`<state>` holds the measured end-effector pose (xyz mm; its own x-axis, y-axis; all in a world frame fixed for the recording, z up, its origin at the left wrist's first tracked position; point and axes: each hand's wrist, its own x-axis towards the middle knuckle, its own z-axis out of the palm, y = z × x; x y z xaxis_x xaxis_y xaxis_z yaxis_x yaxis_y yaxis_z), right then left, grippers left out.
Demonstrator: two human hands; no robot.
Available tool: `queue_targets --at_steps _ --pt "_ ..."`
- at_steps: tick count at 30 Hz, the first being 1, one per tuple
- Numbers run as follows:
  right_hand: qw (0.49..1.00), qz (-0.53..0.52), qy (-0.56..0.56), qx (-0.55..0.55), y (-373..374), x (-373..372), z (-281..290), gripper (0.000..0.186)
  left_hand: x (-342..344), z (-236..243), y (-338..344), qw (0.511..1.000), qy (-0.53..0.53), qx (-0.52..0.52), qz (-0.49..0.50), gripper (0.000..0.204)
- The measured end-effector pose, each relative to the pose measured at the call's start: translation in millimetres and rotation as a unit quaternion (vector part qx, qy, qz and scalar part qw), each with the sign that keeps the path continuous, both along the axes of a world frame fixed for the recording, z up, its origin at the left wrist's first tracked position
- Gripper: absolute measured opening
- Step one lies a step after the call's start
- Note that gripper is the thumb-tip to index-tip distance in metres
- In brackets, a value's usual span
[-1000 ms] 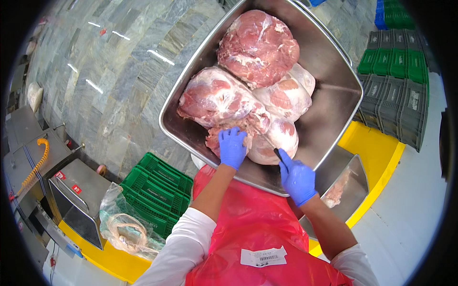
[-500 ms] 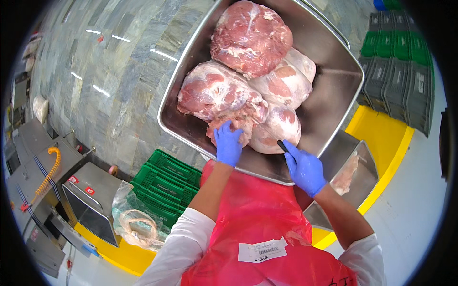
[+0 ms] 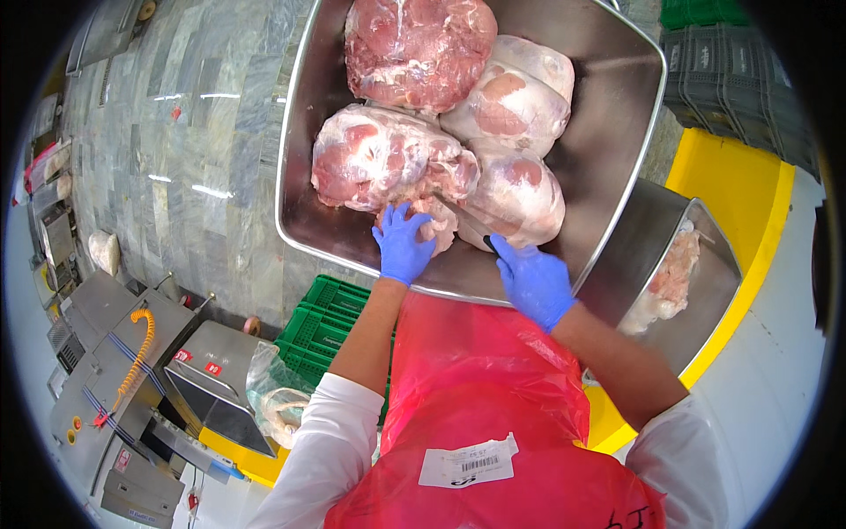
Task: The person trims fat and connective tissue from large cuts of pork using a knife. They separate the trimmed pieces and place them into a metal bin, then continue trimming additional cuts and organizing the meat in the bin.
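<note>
A large steel bin (image 3: 608, 150) holds several large cuts of pink meat (image 3: 419, 48) with white fat. My left hand (image 3: 404, 242), in a blue glove, has its fingers curled on a smaller ragged piece of meat (image 3: 438, 225) at the near part of the bin. My right hand (image 3: 533, 282), also gloved, grips a knife (image 3: 488, 242) by its black handle. The blade runs up and left from the hand into the meat beside my left fingers; its tip is hard to make out. A rounded, fat-covered cut (image 3: 524, 198) lies just right of the blade.
Below left of the bin stand green crates (image 3: 313, 331), a clear bag (image 3: 273, 397) and steel equipment (image 3: 216, 353) with an orange coiled hose. At the right are a second steel container (image 3: 705, 300) with meat scraps, a yellow edge (image 3: 740, 167) and stacked grey crates (image 3: 723, 84).
The view has shifted, so the bin and both hands sit higher in the picture. The knife blade shows more beside the smaller piece, still under my left hand.
</note>
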<state>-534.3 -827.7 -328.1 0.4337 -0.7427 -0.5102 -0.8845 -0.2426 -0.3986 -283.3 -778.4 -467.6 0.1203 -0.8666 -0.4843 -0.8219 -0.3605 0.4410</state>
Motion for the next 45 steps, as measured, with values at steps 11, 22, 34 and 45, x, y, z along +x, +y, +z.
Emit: queue_targets --at_steps 11,22,34,45 --pt "0.919 -0.320 -0.202 0.115 115 25 -34 0.054 8 -6 3 0.999 0.001 -0.019 -0.033 0.049" --pt "0.735 -0.524 -0.347 0.256 173 37 -70 0.052 16 -10 6 0.997 0.036 -0.033 -0.062 0.048" --pt "0.951 -0.204 -0.142 0.182 55 -50 -34 0.052 13 9 15 0.987 -0.016 -0.046 -0.156 0.051" --pt "0.983 -0.097 -0.137 0.069 27 -25 -57 0.050 5 15 30 0.985 -0.056 -0.065 -0.153 0.041"
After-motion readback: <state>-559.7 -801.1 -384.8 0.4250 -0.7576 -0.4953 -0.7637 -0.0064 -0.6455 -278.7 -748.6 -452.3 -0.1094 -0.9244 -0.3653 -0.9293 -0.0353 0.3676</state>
